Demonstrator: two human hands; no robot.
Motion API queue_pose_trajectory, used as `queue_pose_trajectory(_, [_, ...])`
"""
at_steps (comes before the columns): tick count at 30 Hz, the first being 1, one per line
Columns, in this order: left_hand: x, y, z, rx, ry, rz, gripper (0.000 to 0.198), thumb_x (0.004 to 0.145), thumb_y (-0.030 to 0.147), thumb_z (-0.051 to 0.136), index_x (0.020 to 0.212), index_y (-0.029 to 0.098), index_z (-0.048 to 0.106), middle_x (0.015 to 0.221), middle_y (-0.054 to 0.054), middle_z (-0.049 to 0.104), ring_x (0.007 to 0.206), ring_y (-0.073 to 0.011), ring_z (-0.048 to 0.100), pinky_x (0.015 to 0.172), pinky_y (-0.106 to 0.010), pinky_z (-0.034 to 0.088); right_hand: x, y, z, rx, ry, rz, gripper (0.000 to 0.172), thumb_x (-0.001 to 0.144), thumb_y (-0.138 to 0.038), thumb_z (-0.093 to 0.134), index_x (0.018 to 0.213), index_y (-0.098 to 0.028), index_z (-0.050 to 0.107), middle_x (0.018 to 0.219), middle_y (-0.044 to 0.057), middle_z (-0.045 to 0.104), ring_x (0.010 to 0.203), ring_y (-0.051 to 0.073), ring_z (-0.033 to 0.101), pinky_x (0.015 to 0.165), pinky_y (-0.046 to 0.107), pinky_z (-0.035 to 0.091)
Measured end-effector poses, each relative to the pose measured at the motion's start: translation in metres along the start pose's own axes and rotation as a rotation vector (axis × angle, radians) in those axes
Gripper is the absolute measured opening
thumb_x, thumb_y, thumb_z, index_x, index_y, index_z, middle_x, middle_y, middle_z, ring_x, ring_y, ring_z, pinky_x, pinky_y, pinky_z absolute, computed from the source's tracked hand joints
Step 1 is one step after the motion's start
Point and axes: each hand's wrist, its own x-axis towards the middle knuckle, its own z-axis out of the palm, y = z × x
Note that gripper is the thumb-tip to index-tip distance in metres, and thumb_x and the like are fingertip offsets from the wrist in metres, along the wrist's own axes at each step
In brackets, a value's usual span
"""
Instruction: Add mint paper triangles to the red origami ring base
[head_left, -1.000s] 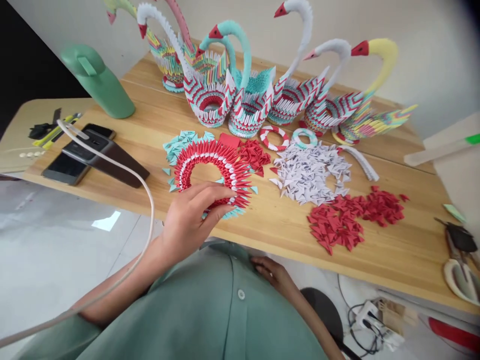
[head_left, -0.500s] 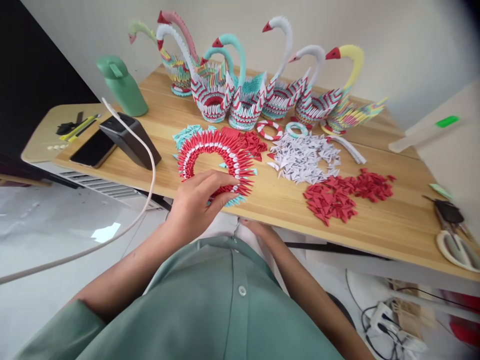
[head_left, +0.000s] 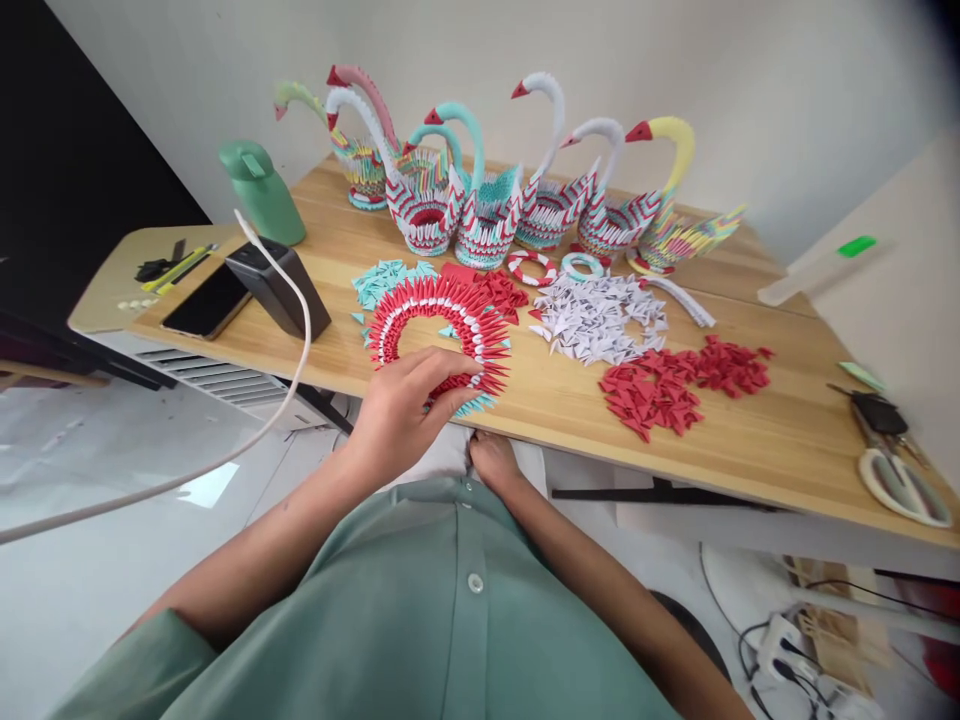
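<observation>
left fingers (head_left: 439,366) on red-and-white paper ring (head_left: 433,292); paper swans (head_left: 487,226) behind

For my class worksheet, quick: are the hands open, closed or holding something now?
Left hand: closed, pinching the big paper ring.
Right hand: partly hidden; open or closed cannot be told.

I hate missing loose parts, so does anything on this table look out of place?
A curved white strip lies flat beside the white paper heap, apparently loose; that looks odd near swans whose similar necks stand upright.
</observation>
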Motion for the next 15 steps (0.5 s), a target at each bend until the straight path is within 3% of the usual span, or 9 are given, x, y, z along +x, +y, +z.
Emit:
queue_pose_trajectory(6, [0.005,-0.005,-0.003,-0.004,0.013,-0.004,0.011,0.090,0.018,0.065,0.101,0.015,0.066,0.094,-0.005,0.074,0.090,-0.0159,0.069,0.081,-0.024,0.054,-0.021,0.003,-0.005,0.120,-0.007,0.064,0.027,0.095,-0.030,0.060,0.118,-0.016,0.062,0.121,0.010,0.064,0.102,0.023,0.065,0.087,0.043,0.055])
queue_pose_trajectory(8, [0.006,-0.009,-0.005,-0.001,0.023,-0.028,0.011,0.090,0.018,0.065,0.100,0.016,0.066,0.094,-0.005,0.074,0.088,-0.0156,0.069,0.080,-0.024,0.054,-0.038,0.003,-0.013,0.191,0.022,0.084,0.013,0.095,-0.019,0.057,0.098,-0.016,0.069,0.101,0.009,0.072,0.097,0.023,0.067,0.088,0.039,0.053])
queue_pose_trajectory(9, [0.006,-0.012,-0.006,0.003,0.027,-0.044,0.011,0.090,0.018,0.064,0.100,0.016,0.066,0.094,-0.005,0.074,0.087,-0.0153,0.069,0.079,-0.024,0.054,-0.050,0.003,-0.019,0.235,0.040,0.092,0.017,0.094,-0.015,0.053,0.093,-0.016,0.070,0.095,0.008,0.073,0.094,0.023,0.069,0.087,0.036,0.053])
queue_pose_trajectory(12, [0.003,-0.023,-0.006,0.022,0.018,-0.102,0.011,0.090,0.019,0.063,0.100,0.016,0.066,0.092,-0.004,0.074,0.083,-0.0148,0.069,0.074,-0.024,0.054,-0.093,0.000,-0.043,0.400,0.093,0.110,0.026,0.097,-0.019,0.044,0.091,-0.020,0.070,0.084,0.005,0.075,0.081,0.021,0.072,0.076,0.030,0.055])
queue_pose_trajectory(15, [0.002,-0.033,-0.003,0.032,-0.014,-0.170,0.012,0.091,0.022,0.062,0.102,0.018,0.066,0.093,-0.005,0.073,0.083,-0.0159,0.069,0.071,-0.025,0.053,-0.131,-0.003,-0.084,0.605,0.144,0.140,0.028,0.098,-0.034,0.045,0.098,-0.022,0.070,0.071,0.001,0.074,0.061,0.018,0.071,0.062,0.027,0.056])
